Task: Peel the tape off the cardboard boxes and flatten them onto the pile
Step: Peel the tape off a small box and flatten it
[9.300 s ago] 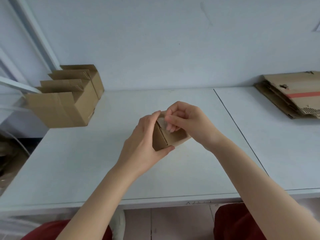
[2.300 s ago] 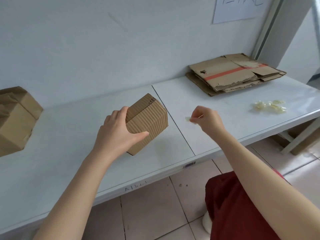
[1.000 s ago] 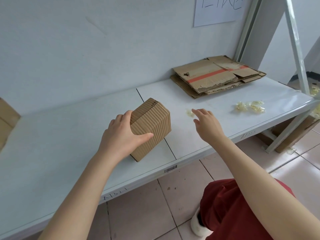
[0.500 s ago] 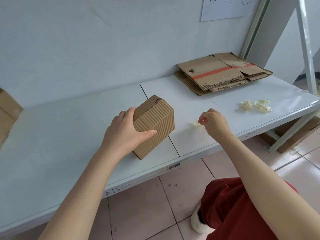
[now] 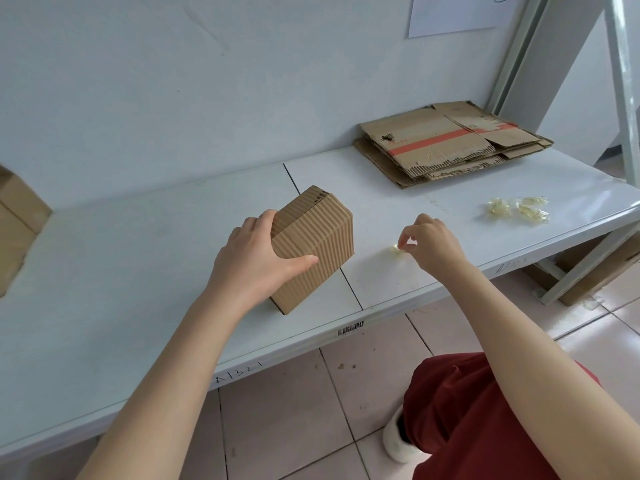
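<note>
Corrugated box stands on the white bench, gripped by the left hand, which hides its near face. Right hand curls at a tape scrap; whether it pinches cannot be told. Flattened pile lies beyond it. Another box, far left, is cropped. Tiled floor below.

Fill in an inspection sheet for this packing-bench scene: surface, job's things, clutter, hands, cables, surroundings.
Surface: white shelf, two panels meeting at a seam, barcode label on its front edge.
Job's things: small corrugated box resting on the shelf; pile of flattened cardboard at the back right; second box cut off at the left edge.
Clutter: crumpled tape wads near the right front edge.
Hands: left hand grips the small corrugated box; right hand pinches a tape scrap low at the shelf.
Cables: nothing seen.
Surroundings: pale wall with a paper sheet, tiled floor, metal frame on the right.
</note>
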